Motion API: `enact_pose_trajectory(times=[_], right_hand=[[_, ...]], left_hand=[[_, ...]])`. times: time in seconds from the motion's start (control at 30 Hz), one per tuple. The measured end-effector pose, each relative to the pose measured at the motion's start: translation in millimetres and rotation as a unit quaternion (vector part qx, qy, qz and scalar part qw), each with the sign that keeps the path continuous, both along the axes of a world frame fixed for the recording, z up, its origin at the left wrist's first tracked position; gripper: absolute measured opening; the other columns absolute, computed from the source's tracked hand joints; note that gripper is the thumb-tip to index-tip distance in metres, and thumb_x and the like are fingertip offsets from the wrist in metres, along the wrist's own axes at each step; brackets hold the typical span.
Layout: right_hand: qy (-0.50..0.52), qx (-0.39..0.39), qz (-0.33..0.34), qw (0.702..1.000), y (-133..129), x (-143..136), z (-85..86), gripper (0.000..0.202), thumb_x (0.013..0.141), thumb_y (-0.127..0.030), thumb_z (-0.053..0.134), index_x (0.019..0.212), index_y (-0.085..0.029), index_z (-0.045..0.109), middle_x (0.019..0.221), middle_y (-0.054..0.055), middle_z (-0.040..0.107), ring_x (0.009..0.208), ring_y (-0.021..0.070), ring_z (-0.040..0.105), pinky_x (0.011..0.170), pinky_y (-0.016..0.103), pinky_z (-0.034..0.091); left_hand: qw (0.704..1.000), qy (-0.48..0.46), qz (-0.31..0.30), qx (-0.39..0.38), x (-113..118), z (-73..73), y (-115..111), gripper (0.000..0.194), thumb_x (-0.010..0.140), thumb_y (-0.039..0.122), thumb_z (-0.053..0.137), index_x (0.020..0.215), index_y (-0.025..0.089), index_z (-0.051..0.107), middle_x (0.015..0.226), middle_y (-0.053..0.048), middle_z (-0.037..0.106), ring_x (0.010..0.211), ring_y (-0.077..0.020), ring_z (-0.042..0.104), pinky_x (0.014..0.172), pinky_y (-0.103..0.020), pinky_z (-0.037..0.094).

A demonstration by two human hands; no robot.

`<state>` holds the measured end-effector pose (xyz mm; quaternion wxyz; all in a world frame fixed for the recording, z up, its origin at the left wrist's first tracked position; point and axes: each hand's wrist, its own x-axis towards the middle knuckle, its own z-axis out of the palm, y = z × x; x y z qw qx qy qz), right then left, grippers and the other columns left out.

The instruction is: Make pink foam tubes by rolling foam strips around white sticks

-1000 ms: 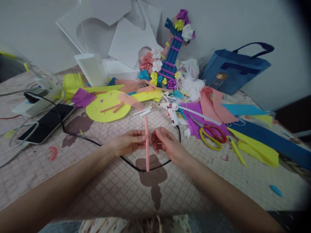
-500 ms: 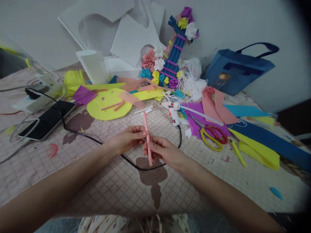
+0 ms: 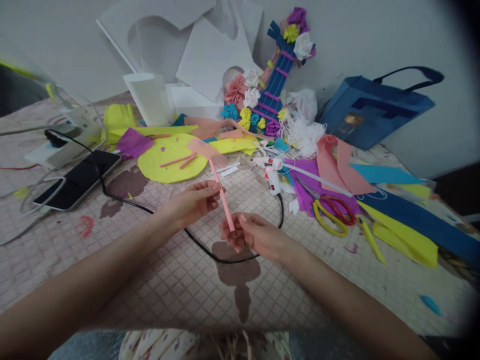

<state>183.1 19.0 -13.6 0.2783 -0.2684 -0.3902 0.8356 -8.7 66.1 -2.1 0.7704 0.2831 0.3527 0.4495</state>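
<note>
A slim pink stick [image 3: 225, 204], apparently wrapped in crepe paper, slants above the middle of the table. My left hand [image 3: 198, 197] pinches it between thumb and fingertips along its upper half. Below, my right hand [image 3: 255, 232] is loosely curled, with thumb and fingers apart, beside the stick's lower end; I cannot tell whether the fingers touch it. Just beyond the hands lie a yellow paper disc [image 3: 150, 172] with two thin pink sticks [image 3: 178, 160] on it, and a white glue gun [image 3: 273, 176] with a long glue stick at its back.
Red and yellow scissors [image 3: 330, 215] and a yellow cutter [image 3: 372, 241] lie at right, near coloured paper strips. A decorated blue paper guitar [image 3: 275, 82] leans at the back, left of a blue bag [image 3: 375, 110]. A black cable [image 3: 204, 250] loops under the hands; a phone [image 3: 77, 180] lies left.
My right hand has loosened from the pink stick and dropped slightly. The stick's top has tipped left and away, with my left hand keeping hold. The view has shifted a little.
</note>
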Motion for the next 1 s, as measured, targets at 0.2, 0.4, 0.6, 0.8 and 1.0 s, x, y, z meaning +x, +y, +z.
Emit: enact_pose_trajectory(times=[0.2, 0.4, 0.6, 0.8, 1.0], right_hand=[[0.002, -0.038, 0.005, 0.999, 0, -2, 1.4, 0.042, 0.087, -0.048, 0.051, 0.09, -0.011, 0.068, 0.073, 0.005, 0.066, 0.061, 0.0093, 0.06, 0.053, 0.019, 0.046], [0.006, -0.045, -0.001, 0.999, -1, -3, 0.9, 0.041, 0.087, -0.048, 0.051, 0.088, -0.011, 0.068, 0.073, 0.005, 0.067, 0.06, 0.0091, 0.06, 0.052, 0.019, 0.047], [-0.015, -0.016, -0.016, 1.0, -3, -4, 4.3, 0.023, 0.078, -0.036, 0.068, 0.082, -0.014, 0.065, 0.071, 0.0, 0.063, 0.057, 0.0061, 0.056, 0.051, 0.017, 0.045], [-0.002, -0.01, -0.003, 1.0, -2, -3, 6.4, 0.031, 0.071, -0.042, 0.073, 0.082, -0.014, 0.063, 0.072, 0.0, 0.062, 0.058, 0.0067, 0.055, 0.052, 0.018, 0.044], [-0.061, -0.003, -0.067, 0.996, -3, -4, 5.7, 0.024, 0.075, -0.038, 0.07, 0.079, -0.015, 0.063, 0.066, -0.001, 0.06, 0.053, 0.0054, 0.05, 0.048, 0.017, 0.04]], left_hand=[[0.999, 0.011, -0.029, 0.021, 8, -0.3, -10, 0.015, 0.067, 0.021, 0.077, 0.07, 0.012, 0.065, 0.066, 0.001, 0.063, 0.059, -0.0061, 0.055, 0.058, -0.018, 0.044], [0.998, 0.012, -0.055, 0.034, 12, 1.4, -16, 0.016, 0.069, 0.02, 0.075, 0.067, 0.013, 0.061, 0.064, 0.001, 0.062, 0.058, -0.0072, 0.056, 0.058, -0.019, 0.043], [0.999, 0.015, -0.046, 0.017, 15, 4.3, -19, 0.02, 0.066, 0.021, 0.078, 0.065, 0.013, 0.06, 0.063, 0.002, 0.062, 0.057, -0.0074, 0.056, 0.058, -0.019, 0.044], [0.999, 0.002, -0.042, 0.016, 13, -1.3, -15, 0.013, 0.072, 0.021, 0.074, 0.074, 0.012, 0.065, 0.069, 0.0, 0.064, 0.06, -0.0069, 0.057, 0.059, -0.019, 0.045], [0.998, 0.01, -0.06, 0.033, 11, -3.3, -16, 0.012, 0.075, 0.024, 0.071, 0.078, 0.014, 0.065, 0.073, -0.001, 0.065, 0.066, -0.0093, 0.059, 0.063, -0.021, 0.045]])
